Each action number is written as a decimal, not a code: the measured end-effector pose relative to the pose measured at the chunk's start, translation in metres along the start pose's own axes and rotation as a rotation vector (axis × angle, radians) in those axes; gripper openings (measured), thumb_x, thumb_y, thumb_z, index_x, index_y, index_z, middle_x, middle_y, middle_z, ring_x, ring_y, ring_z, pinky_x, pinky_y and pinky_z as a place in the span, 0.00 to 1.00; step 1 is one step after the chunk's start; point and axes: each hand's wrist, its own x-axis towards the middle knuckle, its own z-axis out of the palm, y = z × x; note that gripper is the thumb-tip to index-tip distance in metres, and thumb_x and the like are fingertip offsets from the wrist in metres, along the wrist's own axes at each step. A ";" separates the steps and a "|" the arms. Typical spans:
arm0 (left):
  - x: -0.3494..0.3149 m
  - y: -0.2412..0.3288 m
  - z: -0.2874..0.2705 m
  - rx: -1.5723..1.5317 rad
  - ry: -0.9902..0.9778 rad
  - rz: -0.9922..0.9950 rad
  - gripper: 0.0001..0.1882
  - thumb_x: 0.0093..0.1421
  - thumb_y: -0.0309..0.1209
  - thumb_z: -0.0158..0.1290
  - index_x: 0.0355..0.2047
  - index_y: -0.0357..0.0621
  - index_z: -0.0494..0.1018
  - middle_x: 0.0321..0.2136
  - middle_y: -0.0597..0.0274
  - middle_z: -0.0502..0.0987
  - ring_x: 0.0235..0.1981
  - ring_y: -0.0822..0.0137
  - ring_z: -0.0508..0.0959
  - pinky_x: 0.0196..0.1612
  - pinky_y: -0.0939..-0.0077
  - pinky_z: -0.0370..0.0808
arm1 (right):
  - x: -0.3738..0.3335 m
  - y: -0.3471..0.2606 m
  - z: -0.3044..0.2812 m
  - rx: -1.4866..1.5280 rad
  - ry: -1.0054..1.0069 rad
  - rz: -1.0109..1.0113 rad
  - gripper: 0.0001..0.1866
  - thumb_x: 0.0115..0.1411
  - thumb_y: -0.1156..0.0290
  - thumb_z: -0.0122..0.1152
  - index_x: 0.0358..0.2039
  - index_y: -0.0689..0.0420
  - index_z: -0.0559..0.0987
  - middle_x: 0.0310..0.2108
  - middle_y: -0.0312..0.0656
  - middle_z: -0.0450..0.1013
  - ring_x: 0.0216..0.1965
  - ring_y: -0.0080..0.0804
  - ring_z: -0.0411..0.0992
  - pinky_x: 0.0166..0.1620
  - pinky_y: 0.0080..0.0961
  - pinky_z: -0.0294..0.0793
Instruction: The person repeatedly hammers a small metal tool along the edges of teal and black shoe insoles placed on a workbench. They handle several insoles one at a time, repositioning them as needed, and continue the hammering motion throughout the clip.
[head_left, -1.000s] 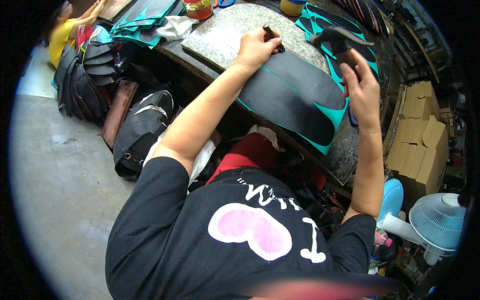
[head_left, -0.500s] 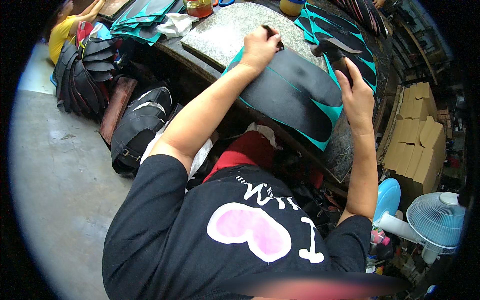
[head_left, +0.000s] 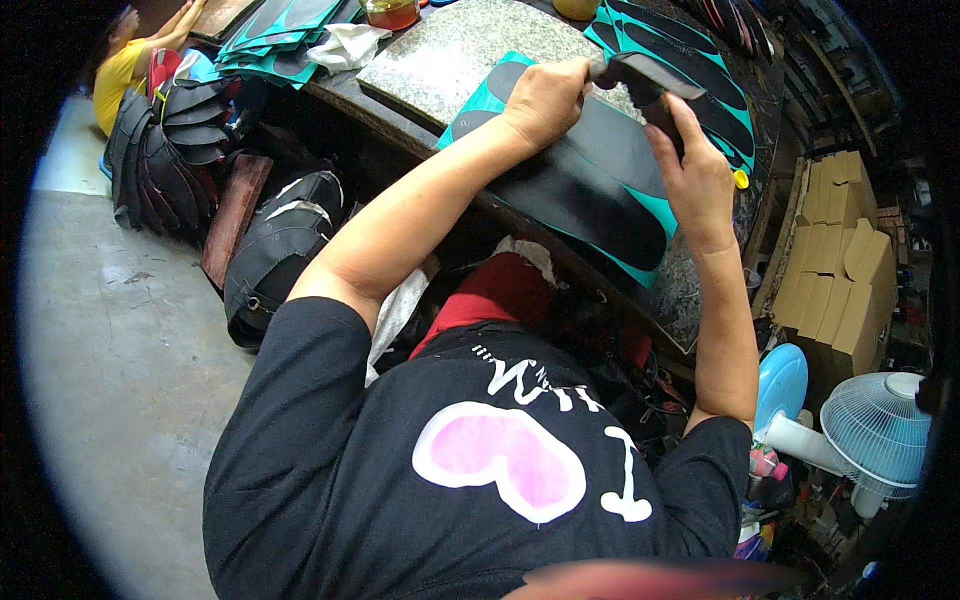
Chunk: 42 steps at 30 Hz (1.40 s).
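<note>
Far left — a stack of dark pieces is seen on the floor, beside a second person in yellow; neither has shifted against the earlier pictures.

Bench, centre: a grey stone slab is seen at the back. The sheet — teal, with long black shapes on it — is laid over the bench's near edge, just right of the slab. Its tilt is altered slightly from half a second ago, so it is judged to be in the course of repositioning rather than at rest.

Left hand: closed in a fist on the sheet's upper part, where one end of a dark tool is met. Whether the fingers are clamped round that end or only pressed down beside it cannot be told. A second ago this hand was set at the same upper edge, so little is changed here.

Right hand: the larger change is noted here. It is now raised toward the top of the sheet, fingers lifted and curled against the tool's right end, the palm resting over the sheet's right side. The tool is thus spanned by both hands across the sheet — judged as a working stroke in hand, not a pause.

Far right: flat cardboard boxes and a white fan are unchanged.
</note>
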 end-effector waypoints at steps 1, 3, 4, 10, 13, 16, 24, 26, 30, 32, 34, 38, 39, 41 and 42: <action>-0.001 -0.001 0.001 0.026 0.060 -0.101 0.08 0.58 0.31 0.57 0.32 0.38 0.74 0.26 0.46 0.79 0.28 0.49 0.81 0.34 0.60 0.77 | -0.004 0.007 0.002 -0.005 0.060 -0.028 0.20 0.62 0.56 0.58 0.53 0.47 0.75 0.39 0.48 0.78 0.37 0.48 0.78 0.37 0.37 0.78; -0.002 -0.006 0.000 -0.418 0.132 -0.420 0.07 0.58 0.29 0.56 0.33 0.38 0.75 0.27 0.50 0.80 0.27 0.58 0.82 0.33 0.65 0.79 | -0.007 0.019 0.003 0.003 0.083 -0.004 0.20 0.62 0.56 0.59 0.53 0.47 0.75 0.37 0.48 0.78 0.37 0.48 0.78 0.37 0.36 0.77; -0.002 -0.009 0.000 -0.627 0.167 -0.611 0.07 0.58 0.29 0.56 0.34 0.37 0.76 0.27 0.52 0.81 0.26 0.62 0.83 0.32 0.68 0.79 | -0.007 0.023 -0.001 0.030 0.096 0.000 0.20 0.62 0.56 0.59 0.53 0.47 0.75 0.37 0.48 0.79 0.36 0.48 0.78 0.36 0.36 0.77; -0.001 -0.013 -0.003 -0.291 -0.027 -0.381 0.09 0.59 0.31 0.57 0.38 0.39 0.76 0.29 0.55 0.82 0.31 0.66 0.83 0.35 0.73 0.79 | 0.001 0.007 -0.037 0.238 0.306 -0.130 0.20 0.61 0.62 0.63 0.52 0.54 0.76 0.37 0.47 0.80 0.37 0.37 0.80 0.38 0.29 0.78; 0.001 -0.006 0.000 -0.110 -0.012 -0.108 0.10 0.58 0.31 0.58 0.37 0.41 0.75 0.28 0.49 0.80 0.31 0.56 0.82 0.36 0.66 0.78 | -0.001 -0.003 -0.035 0.240 0.371 -0.229 0.20 0.60 0.65 0.65 0.52 0.55 0.76 0.38 0.46 0.80 0.36 0.37 0.80 0.38 0.29 0.79; 0.001 0.001 0.006 0.061 -0.078 0.067 0.08 0.58 0.30 0.56 0.35 0.40 0.73 0.27 0.44 0.77 0.30 0.44 0.79 0.35 0.57 0.76 | -0.005 0.005 -0.012 -0.095 -0.027 0.035 0.20 0.62 0.57 0.59 0.54 0.46 0.75 0.38 0.49 0.78 0.36 0.49 0.78 0.37 0.36 0.78; 0.001 -0.009 0.008 -0.584 -0.013 -0.461 0.08 0.58 0.29 0.57 0.35 0.37 0.77 0.25 0.54 0.81 0.25 0.69 0.83 0.32 0.73 0.80 | -0.007 0.030 -0.037 0.116 0.208 -0.041 0.22 0.63 0.56 0.59 0.54 0.51 0.75 0.36 0.47 0.80 0.38 0.39 0.80 0.38 0.30 0.78; 0.002 -0.005 0.007 -0.405 -0.004 -0.329 0.08 0.57 0.30 0.58 0.34 0.39 0.77 0.26 0.51 0.81 0.28 0.60 0.83 0.35 0.68 0.79 | -0.007 0.019 -0.045 0.258 0.263 -0.063 0.21 0.62 0.62 0.62 0.53 0.55 0.76 0.37 0.49 0.80 0.36 0.36 0.81 0.38 0.29 0.78; 0.004 0.005 0.011 -0.133 -0.023 -0.001 0.07 0.56 0.31 0.57 0.32 0.41 0.75 0.28 0.45 0.79 0.33 0.46 0.79 0.38 0.60 0.77 | -0.010 0.009 -0.031 0.105 0.416 -0.267 0.19 0.60 0.65 0.64 0.51 0.55 0.77 0.38 0.50 0.79 0.37 0.41 0.80 0.39 0.31 0.78; 0.003 0.009 0.017 -0.003 -0.051 0.124 0.07 0.56 0.31 0.57 0.33 0.40 0.75 0.28 0.44 0.79 0.33 0.44 0.79 0.38 0.58 0.76 | -0.015 0.014 -0.015 -0.090 0.035 -0.033 0.19 0.61 0.58 0.61 0.52 0.48 0.76 0.40 0.46 0.78 0.37 0.47 0.78 0.38 0.35 0.78; 0.002 0.007 0.021 -0.166 0.016 -0.123 0.07 0.57 0.29 0.57 0.33 0.40 0.76 0.27 0.47 0.80 0.30 0.52 0.82 0.36 0.64 0.78 | -0.017 0.025 -0.009 -0.016 0.135 0.029 0.21 0.61 0.56 0.60 0.52 0.48 0.75 0.40 0.46 0.79 0.36 0.47 0.79 0.37 0.36 0.78; 0.003 -0.003 0.021 -0.648 0.058 -0.448 0.07 0.58 0.30 0.57 0.33 0.39 0.77 0.27 0.52 0.81 0.28 0.63 0.83 0.33 0.72 0.79 | -0.013 0.034 -0.033 0.052 0.190 -0.049 0.20 0.62 0.57 0.60 0.53 0.50 0.76 0.37 0.48 0.79 0.37 0.42 0.80 0.38 0.32 0.77; 0.004 -0.004 0.020 -0.614 0.017 -0.441 0.07 0.58 0.30 0.58 0.33 0.39 0.77 0.27 0.51 0.81 0.29 0.62 0.83 0.34 0.71 0.79 | -0.012 0.031 -0.043 0.080 0.216 -0.064 0.20 0.62 0.59 0.61 0.53 0.51 0.76 0.36 0.48 0.79 0.36 0.39 0.80 0.37 0.31 0.78; 0.004 0.000 0.020 -0.502 -0.016 -0.356 0.07 0.57 0.30 0.58 0.33 0.39 0.77 0.28 0.50 0.81 0.30 0.59 0.83 0.35 0.71 0.79 | -0.011 0.021 -0.057 0.152 0.251 -0.099 0.19 0.61 0.64 0.64 0.51 0.55 0.77 0.36 0.46 0.80 0.34 0.32 0.80 0.34 0.27 0.78; 0.004 0.003 0.020 -0.423 -0.007 -0.278 0.07 0.57 0.30 0.58 0.33 0.39 0.77 0.28 0.49 0.81 0.30 0.58 0.83 0.36 0.70 0.79 | -0.009 0.016 -0.058 0.158 0.363 -0.208 0.20 0.60 0.65 0.65 0.51 0.56 0.77 0.37 0.45 0.80 0.34 0.29 0.80 0.32 0.25 0.78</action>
